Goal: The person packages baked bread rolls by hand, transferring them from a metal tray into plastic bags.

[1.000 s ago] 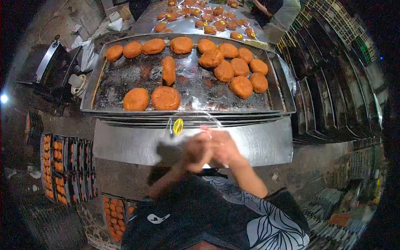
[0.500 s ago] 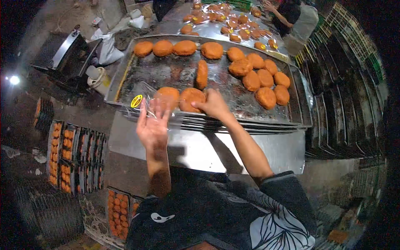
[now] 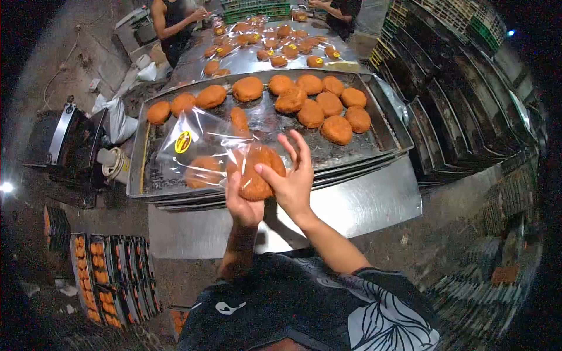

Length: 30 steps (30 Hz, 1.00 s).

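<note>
Bun (image 3: 257, 157) has come up off the tray (image 3: 275, 124), left hand (image 3: 244, 207) clamped beneath, likely bearing weight; right hand (image 3: 296, 190) open, thumb against bun, seemingly steadying it; clear bag (image 3: 205, 136) spreads beyond left hand.

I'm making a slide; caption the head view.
Left hand and right hand steady a bun against a clear bag over a tray.

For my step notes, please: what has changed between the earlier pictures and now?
The right front bun was lifted off the tray into the left hand; the right hand has its thumb on it. The clear bag now partly covers it. The other buns stayed in place.
</note>
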Available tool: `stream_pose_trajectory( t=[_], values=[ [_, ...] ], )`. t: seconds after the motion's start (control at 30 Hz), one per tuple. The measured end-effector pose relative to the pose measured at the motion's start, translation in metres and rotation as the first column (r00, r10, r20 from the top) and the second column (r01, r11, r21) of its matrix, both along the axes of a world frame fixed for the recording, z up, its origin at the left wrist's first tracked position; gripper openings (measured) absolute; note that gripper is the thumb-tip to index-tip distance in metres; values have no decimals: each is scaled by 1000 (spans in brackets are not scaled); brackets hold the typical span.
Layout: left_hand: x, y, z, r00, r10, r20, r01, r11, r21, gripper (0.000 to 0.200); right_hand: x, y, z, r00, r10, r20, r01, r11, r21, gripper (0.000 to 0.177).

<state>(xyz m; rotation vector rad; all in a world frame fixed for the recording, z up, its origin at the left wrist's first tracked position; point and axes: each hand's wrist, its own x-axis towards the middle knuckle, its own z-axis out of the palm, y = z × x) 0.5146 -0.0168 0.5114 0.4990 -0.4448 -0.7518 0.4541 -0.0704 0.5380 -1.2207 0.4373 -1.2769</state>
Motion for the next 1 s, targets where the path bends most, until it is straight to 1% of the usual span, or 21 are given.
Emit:
stream_pose_trajectory(
  t=[0.07,0.1,0.17,0.2,0.23,0.3,0.37,0.4,0.5,0.53,0.57,0.63,0.67,0.7,0.77,0.8,0.83,0.9,0.93,0.97,1.0],
  values=[
    [-9,-5,-2,999,-15,34,14,999,41,48,5,-13,-15,981,-181,-70,170,975,-146,75],
    [-10,-7,-3,997,-21,69,15,997,76,48,3,-11,-10,981,-180,-68,168,974,-148,75],
    [5,-3,-1,992,-99,73,95,994,54,51,-4,2,3,988,-151,-21,150,988,-40,73],
    [12,2,4,977,-203,-62,198,977,-75,52,-10,9,-3,998,-62,-14,62,998,20,72],
    [15,4,7,930,-319,-180,280,936,-214,53,-18,18,-9,987,11,-159,-19,999,-47,72],
    [5,9,-2,914,-356,-193,315,925,-212,57,-17,22,-21,994,13,-110,-8,999,42,72],
    [2,4,-17,981,-186,-62,175,972,-159,62,-8,16,-12,992,-41,-118,40,999,-8,70],
    [3,4,-15,982,-168,-91,154,977,-145,66,-3,14,-8,987,-87,-134,82,996,-48,67],
    [29,14,-3,962,-269,53,274,949,-153,68,-13,32,-18,968,-7,-249,-22,993,-113,56],
    [29,17,-3,964,-248,98,260,957,-130,69,-13,39,-20,978,5,-208,-14,999,-40,60],
    [16,18,-7,978,-207,13,207,972,-109,71,-8,43,-17,994,-31,-102,37,998,51,59],
    [3,18,-6,993,-121,2,121,990,-70,77,5,38,-4,1000,-26,18,25,999,38,57],
    [5,22,-10,981,-156,-112,155,988,-22,74,5,36,-13,992,12,-125,-22,997,-79,58],
    [17,24,-15,942,-319,-106,307,945,-117,70,2,34,-22,962,35,-270,-88,978,-188,58],
    [42,37,-38,723,-641,-257,621,766,-166,64,-26,30,-6,847,241,-473,-412,861,-298,66],
    [29,36,-33,903,-396,-164,408,912,44,57,-34,22,-14,860,74,-504,-315,856,-411,68],
    [9,31,-25,962,-263,80,249,957,148,49,-41,13,-26,855,-95,-510,-221,822,-524,70],
    [-2,34,-29,917,-364,163,265,862,432,44,-47,-13,-14,813,-194,-550,-308,657,-688,64],
    [-5,33,-34,880,-393,268,260,870,419,36,-48,-21,-13,786,-141,-602,-285,782,-554,42],
    [5,35,-32,668,-679,305,314,628,712,26,-50,-46,-12,717,-245,-653,-259,775,-576,17],
    [0,36,-31,671,-668,322,356,672,650,24,-45,-77,-3,799,-299,-522,-159,732,-663,9]
  ],
)
